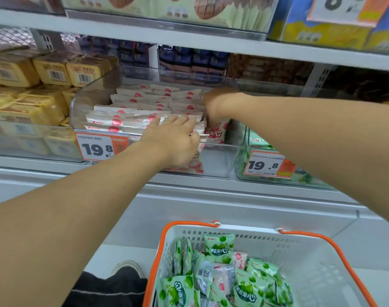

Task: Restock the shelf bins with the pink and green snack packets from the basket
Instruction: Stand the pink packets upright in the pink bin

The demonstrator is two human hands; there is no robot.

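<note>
Basket [317,271] nearest, below the shelf: mostly green packets [220,247] in it, a few pink ones [222,278] mixed in the middle. So plenty left to restock, greens untouched by the look of it.

Next out, left hand [178,140] over the front of the clear pink bin [215,167]. Fingers straight and spread, pressing flat on the stacked pink packets [131,114], holding nothing. Looks like it steadies or pushes the rows left to keep a gap open at the right.

Farther in, right hand [215,105] at the bin's right side, fingers curled down, pinching the top of a pink packet [216,131] that stands upright in the gap. The packet hangs directly under that grip, just right of the left hand's fingertips, touching the stack's edge.

Step in hand, as I judge it: seat this packet. Do it well by keeping the left palm pressing the rows back, sliding the packet straight down upright, face forward, then letting go only once it stands.

Green bin [255,142] just right of the pink one, partly hidden by the right forearm.
</note>
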